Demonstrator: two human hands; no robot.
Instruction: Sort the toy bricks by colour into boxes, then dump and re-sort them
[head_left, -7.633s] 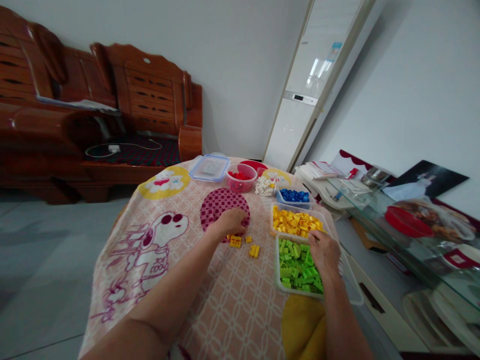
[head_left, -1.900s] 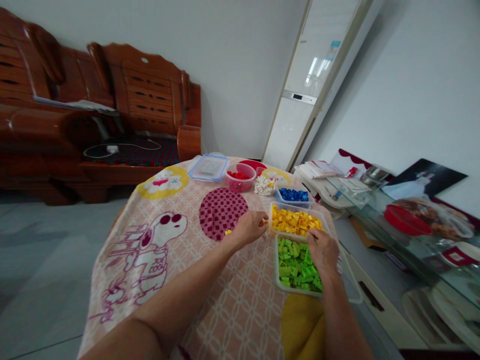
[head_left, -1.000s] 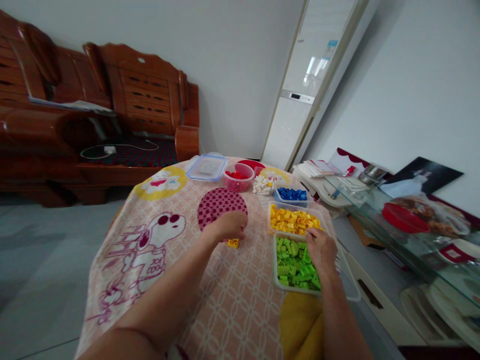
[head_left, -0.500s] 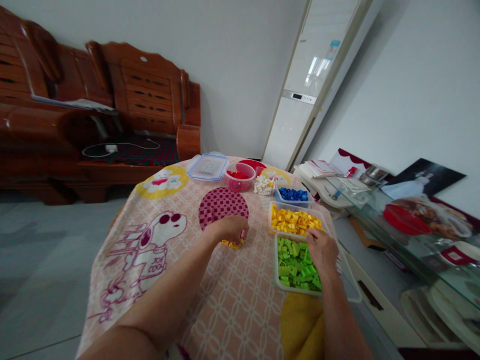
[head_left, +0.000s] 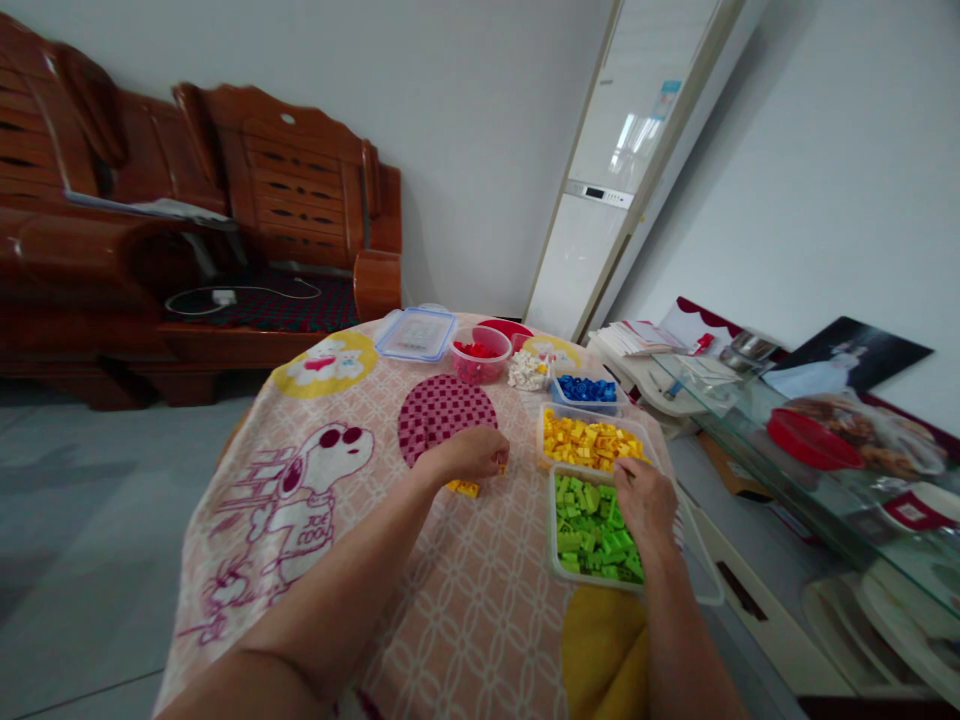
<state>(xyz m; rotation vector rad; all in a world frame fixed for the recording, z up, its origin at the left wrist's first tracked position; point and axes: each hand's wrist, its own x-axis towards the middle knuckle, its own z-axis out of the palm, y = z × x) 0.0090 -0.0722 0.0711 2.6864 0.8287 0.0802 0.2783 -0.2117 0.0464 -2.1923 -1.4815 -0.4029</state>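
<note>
Note rightward shift of left hand (head_left: 466, 456) since earlier frame; fingers narrow, pinching yellow brick (head_left: 500, 467) at frame centre. Locate loose yellow bricks (head_left: 465, 488) on worktop (head_left: 480, 600) just below. Find right hand (head_left: 646, 500) on green tray (head_left: 553, 540); finger state indiscernible.

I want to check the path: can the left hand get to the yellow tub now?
Probably yes. The left hand is just beside the open yellow tub, with only bare cloth between them.
</note>
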